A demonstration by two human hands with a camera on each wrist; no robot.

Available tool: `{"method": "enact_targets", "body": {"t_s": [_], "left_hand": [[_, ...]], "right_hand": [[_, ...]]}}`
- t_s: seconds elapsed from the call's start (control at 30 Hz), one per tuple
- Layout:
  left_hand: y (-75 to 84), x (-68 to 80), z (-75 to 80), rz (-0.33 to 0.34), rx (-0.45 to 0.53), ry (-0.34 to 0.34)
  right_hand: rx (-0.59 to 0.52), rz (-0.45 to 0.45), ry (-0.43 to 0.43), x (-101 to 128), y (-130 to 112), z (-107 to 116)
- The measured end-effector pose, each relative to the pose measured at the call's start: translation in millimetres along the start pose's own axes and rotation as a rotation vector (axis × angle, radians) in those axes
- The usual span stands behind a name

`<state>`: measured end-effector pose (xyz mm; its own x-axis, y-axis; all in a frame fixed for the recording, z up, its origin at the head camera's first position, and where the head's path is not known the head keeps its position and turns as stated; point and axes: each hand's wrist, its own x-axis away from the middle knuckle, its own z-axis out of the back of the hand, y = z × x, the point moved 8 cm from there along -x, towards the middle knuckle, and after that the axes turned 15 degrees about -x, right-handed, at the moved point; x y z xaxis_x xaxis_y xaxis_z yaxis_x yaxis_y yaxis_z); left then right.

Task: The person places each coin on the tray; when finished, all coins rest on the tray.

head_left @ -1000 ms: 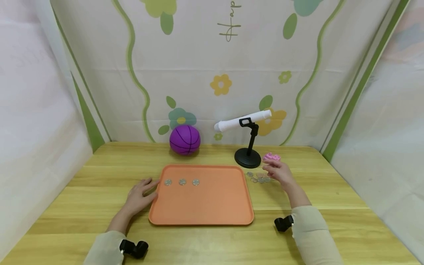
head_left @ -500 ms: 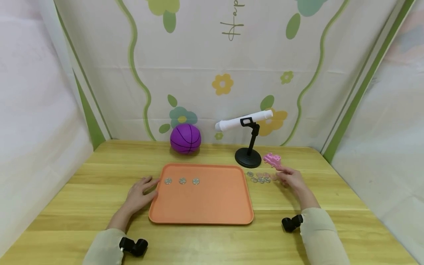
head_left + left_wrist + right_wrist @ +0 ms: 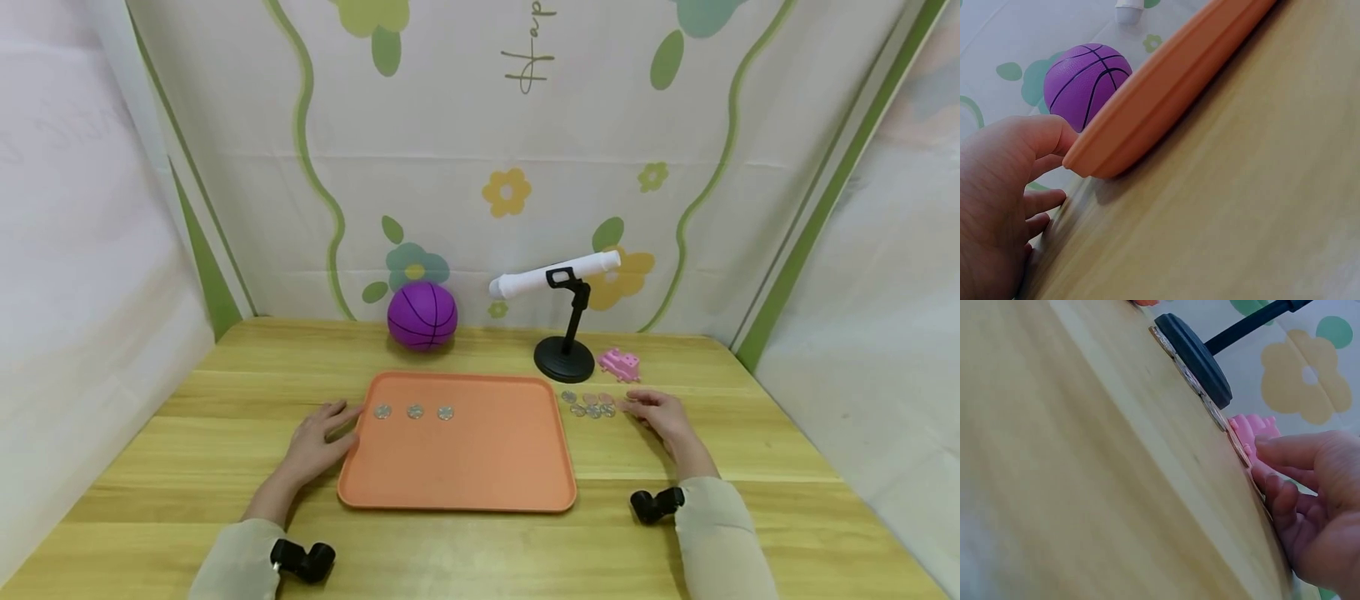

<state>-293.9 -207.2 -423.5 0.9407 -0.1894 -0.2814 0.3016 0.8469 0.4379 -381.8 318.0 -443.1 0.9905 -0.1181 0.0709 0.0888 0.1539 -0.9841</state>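
Orange tray [image 3: 457, 458] touches the relaxed left hand [image 3: 318, 442]; wrist view shows right hand's [image 3: 660, 417] fingertips [image 3: 1266, 478] seemingly touching coins [image 3: 591, 405].

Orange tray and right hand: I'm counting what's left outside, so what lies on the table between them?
A small cluster of coins lies between the orange tray and the right hand, seen in the head view.

Our left hand [image 3: 318, 442] lies flat, fingers relaxed, against the tray's [image 3: 457, 500] left edge; our right hand [image 3: 660, 414] rests right of the tray, fingers loosely extended.
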Motion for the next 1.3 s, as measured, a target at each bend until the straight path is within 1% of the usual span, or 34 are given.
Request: {"method": "enact_targets", "body": {"t_s": [0.1,0.33,0.43,0.73,0.9,1.1,1.3], "left_hand": [[0.1,0.0,0.0,0.000,0.005,-0.003],[0.8,-0.9,1.0,-0.008,0.005,0.001],[0.7,-1.4,1.5,-0.014,0.001,0.005],[0.6,-0.6,1.5,-0.021,-0.006,0.007],[1.1,-0.4,1.8,-0.025,-0.017,0.015],[1.3,-0.2,1.8,-0.025,-0.020,0.024],[0.8,0.1,0.4,-0.021,-0.013,0.013]], "right_hand": [[0.039,0.019,0.001,-0.9,-0.9,-2.1],[0.133,0.071,-0.040,1.4,-8.6,-12.0],[0.188,0.072,-0.032,1.5,-10.5,-13.6],[0.303,0.072,-0.018,0.7,-13.4,-16.0],[0.301,0.088,-0.017,2.1,-13.5,-16.6],[0.269,0.173,-0.001,3.4,-13.6,-13.0],[0.266,0.252,-0.029,8.8,-16.3,-13.6]]}}
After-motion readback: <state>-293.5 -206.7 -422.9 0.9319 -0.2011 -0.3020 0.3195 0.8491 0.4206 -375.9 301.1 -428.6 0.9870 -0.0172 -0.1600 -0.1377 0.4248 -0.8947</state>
